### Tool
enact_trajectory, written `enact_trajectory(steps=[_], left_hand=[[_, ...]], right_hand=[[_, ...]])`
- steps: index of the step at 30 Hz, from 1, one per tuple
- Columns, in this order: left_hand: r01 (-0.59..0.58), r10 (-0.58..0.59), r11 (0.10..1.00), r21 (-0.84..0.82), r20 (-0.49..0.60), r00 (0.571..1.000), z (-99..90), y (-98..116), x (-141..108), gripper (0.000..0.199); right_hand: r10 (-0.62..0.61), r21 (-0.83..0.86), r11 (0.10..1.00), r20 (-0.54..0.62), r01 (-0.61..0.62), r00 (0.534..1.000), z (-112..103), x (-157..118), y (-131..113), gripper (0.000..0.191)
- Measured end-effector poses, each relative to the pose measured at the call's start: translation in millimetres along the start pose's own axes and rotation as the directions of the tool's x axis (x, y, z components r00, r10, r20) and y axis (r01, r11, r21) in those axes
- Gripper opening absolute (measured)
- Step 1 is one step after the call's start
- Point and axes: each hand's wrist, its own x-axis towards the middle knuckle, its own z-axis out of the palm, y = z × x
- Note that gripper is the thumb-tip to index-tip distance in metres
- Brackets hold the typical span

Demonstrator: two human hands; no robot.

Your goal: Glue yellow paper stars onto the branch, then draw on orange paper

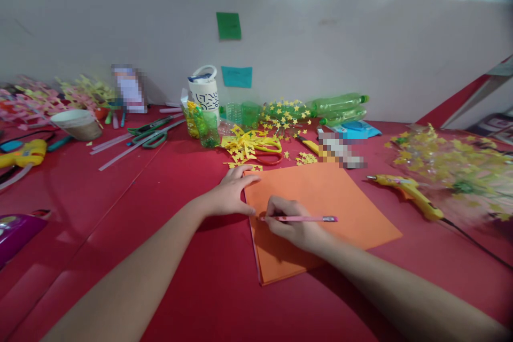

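On the red-covered tabletop (192,288), a broad rectangular stack of bright orange paper (340,192) lies directly before the person, with several layers visible at its lower-left corner. The right hand (298,232) grips a slim pink wooden pencil (308,219) between curled fingers, its point aimed at the left margin of the top sheet; whether the tip actually touches cannot be told. The left hand (230,192) grasps nothing: its fingers are spread, thumb and fingertips set along the paper's upper left edge. For clean marking, the left fingertips would do best to press the layers flat, near the point yet out of its path, since loose sheets could slip over one another. The pencil lies rather low, so a slightly steeper tilt and light pressure should give a finer line. As for writing, none can be read. The white tumbler with a loop handle (203,95) bears only black dashes and curves; the square green note (228,25) and the rectangular blue note (236,77) on the pale wall show no legible words, and the upright whitish card (130,90) is pixelated.
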Motion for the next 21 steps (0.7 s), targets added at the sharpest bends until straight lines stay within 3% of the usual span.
enact_trajectory(steps=[13,21], left_hand=[[-0.015,0.015,1.000,-0.003,-0.006,1.000,1.7,-3.8,0.0,0.078],[0.001,-0.001,1.000,0.006,0.010,1.000,0.9,-1.9,0.4,0.081]], right_hand=[[0.019,-0.076,0.997,-0.016,-0.020,1.000,1.8,0.5,-5.2,0.010],[0.045,-0.123,0.991,-0.085,-0.055,0.995,1.5,-1.1,-6.7,0.010]])
